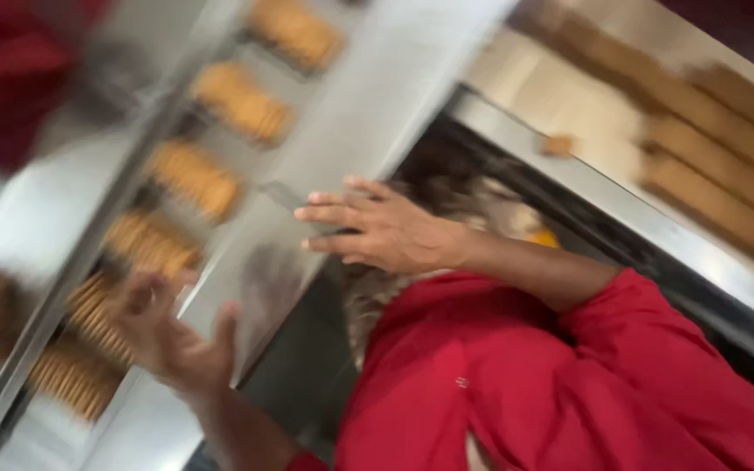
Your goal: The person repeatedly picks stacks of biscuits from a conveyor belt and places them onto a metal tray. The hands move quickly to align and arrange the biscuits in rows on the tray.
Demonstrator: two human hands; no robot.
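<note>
Red-sleeved right hand [383,228] lies flat, fingers spread, palm down on the long steel conveyor channel [342,131], holding nothing. Left hand [172,336], blurred, hovers half open at the channel's near end, fingers splayed just beside the stacks of round tan biscuits [194,179] riding in it; grip empty. Beyond the channel's right edge: long brown biscuit rows [717,174].

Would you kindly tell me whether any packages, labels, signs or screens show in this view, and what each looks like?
None can be made out: the blurred view shows only unwrapped biscuit stacks in a steel channel and long biscuit rows on a tray at right.
</note>
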